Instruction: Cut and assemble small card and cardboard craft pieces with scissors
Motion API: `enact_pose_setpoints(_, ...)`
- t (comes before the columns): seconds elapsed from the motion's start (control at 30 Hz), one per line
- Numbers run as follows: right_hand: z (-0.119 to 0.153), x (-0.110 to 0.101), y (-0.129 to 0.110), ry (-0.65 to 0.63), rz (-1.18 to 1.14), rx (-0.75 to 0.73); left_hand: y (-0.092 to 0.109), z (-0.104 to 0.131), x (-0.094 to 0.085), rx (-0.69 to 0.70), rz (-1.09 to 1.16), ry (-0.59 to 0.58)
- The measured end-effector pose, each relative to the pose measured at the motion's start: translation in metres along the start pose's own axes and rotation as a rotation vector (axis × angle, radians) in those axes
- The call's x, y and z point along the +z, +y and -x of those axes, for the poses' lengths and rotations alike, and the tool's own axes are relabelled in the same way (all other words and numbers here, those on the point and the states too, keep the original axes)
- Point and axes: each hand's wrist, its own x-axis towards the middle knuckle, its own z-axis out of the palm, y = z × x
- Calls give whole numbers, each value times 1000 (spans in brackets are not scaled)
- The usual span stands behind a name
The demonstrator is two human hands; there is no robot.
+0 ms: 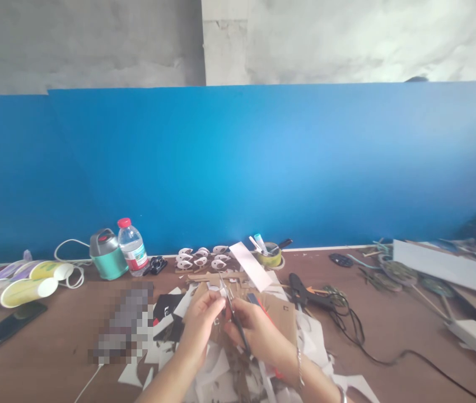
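Partition (238,168) of smooth blue stands behind the brown table (65,324), where a heap of irregular white paper scraps (213,368) spreads beneath our forearms. Over that heap, our right hand (255,324) curls around silver-bladed, dark-handled scissors (240,330), while our left hand (203,308) pinches a small white piece (223,291) between thumb and fingertip, just beside the blades. Near the partition's foot lie small white rounded cut-outs (183,265) with dark markings, grouped in rows. We judge the cutting well advanced: those cut-outs look finished, the scraps look like offcuts, and the piece in our left hand seems unfinished. How many remain to be cut, we cannot tell. Our forearms cover part of the heap, pixelation masks a dark elongated object (124,322) to its left, and our right hand hides much of the scissors' handles. The piece is too small and blurred for us to make out its outline or whether the blades touch it.
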Motion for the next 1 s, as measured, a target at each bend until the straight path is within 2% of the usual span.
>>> enact_pose_setpoints(0.6, -1, -2, -5, -2, -38, 59, 9, -2, -1, -28, -14, 27)
enact_pose_setpoints(1.0, 0, -3, -12, -8, -18, 112, 6, -6, -5, -7, 14, 38)
